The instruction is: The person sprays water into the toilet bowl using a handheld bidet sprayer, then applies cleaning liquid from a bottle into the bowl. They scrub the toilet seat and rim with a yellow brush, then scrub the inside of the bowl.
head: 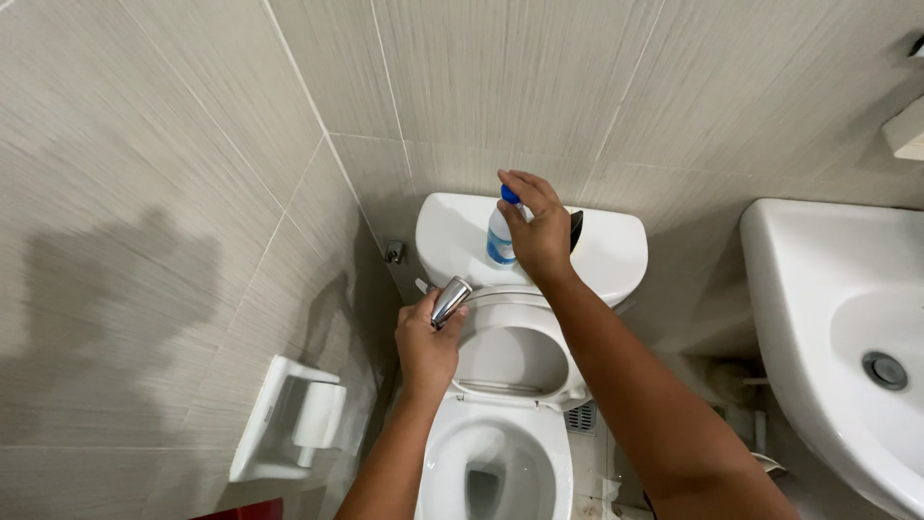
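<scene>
Right now I read my left hand (426, 339) as wrapped in a closed grip around the chrome bidet sprayer (449, 300), nozzle tilted up, just in front of the toilet tank (616, 252) and beside the raised seat (510, 358). My right hand (537, 229) is curled over the top of a small clear bottle with a blue cap (500, 234), fingers pressed around its neck; the bottle stands upright on the tank lid, left of the lid's middle. Something dark (576, 229) sits just behind that hand on the lid, but I cannot tell what it is.

Below the tank, the open bowl (496, 467) faces me. Left of the tank, a white paper holder (289, 419) is fixed to the tiled wall (164, 193); right of the tank, well apart, stands the sink (828, 318).

To handle this well, I judge the bottle wants a firm grip low on the neck, since the lid is smooth and curved and the bottle could slide or tip. I would keep the sprayer angled down toward the bowl and my thumb off its lever, so nothing sprays the wall.
</scene>
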